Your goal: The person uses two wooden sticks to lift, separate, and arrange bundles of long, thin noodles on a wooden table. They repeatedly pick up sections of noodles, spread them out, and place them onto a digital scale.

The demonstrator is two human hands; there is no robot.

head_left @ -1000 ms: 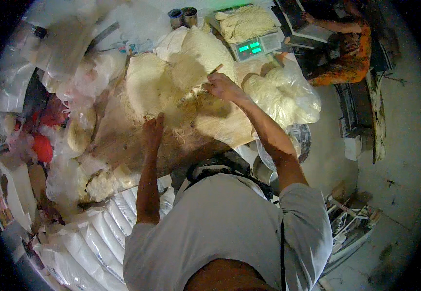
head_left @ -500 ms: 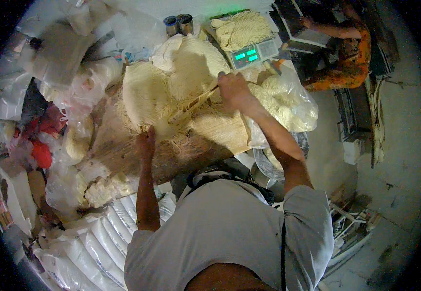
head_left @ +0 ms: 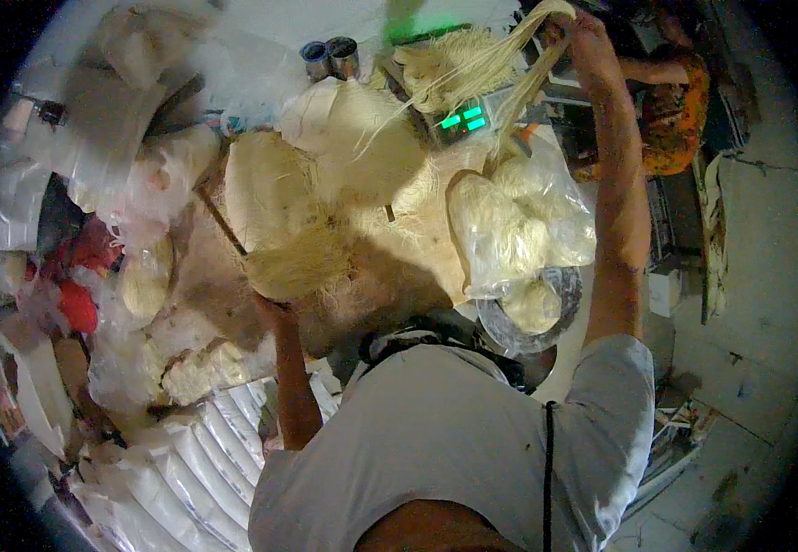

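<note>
My right hand [head_left: 583, 32] is raised at the upper right, closed on long pale noodle strands [head_left: 532, 78] that hang above the digital scale [head_left: 463, 120] and its noodle heap [head_left: 436, 60]. My left hand [head_left: 275, 308] is low at the near edge of a noodle bunch [head_left: 293, 262] on the brown board [head_left: 206, 285]; its fingers are too hidden to read. More noodle piles [head_left: 344, 129] lie behind that bunch. A thin stick [head_left: 219, 221] slants to their left. Bagged noodles [head_left: 528, 230] lie right of the board, above a round bowl [head_left: 564, 322].
A co-worker in orange [head_left: 679, 120] is at dark equipment on the right. Two metal cans [head_left: 330, 60] stand at the back. Crumpled plastic bags [head_left: 150, 175] and red bags [head_left: 77, 304] crowd the left. Stacked white sacks [head_left: 187, 451] lie at the lower left.
My right hand has risen far up and right, lifting strands over the scale. My left hand has moved down, and the noodle bunch by it now sits lower.
</note>
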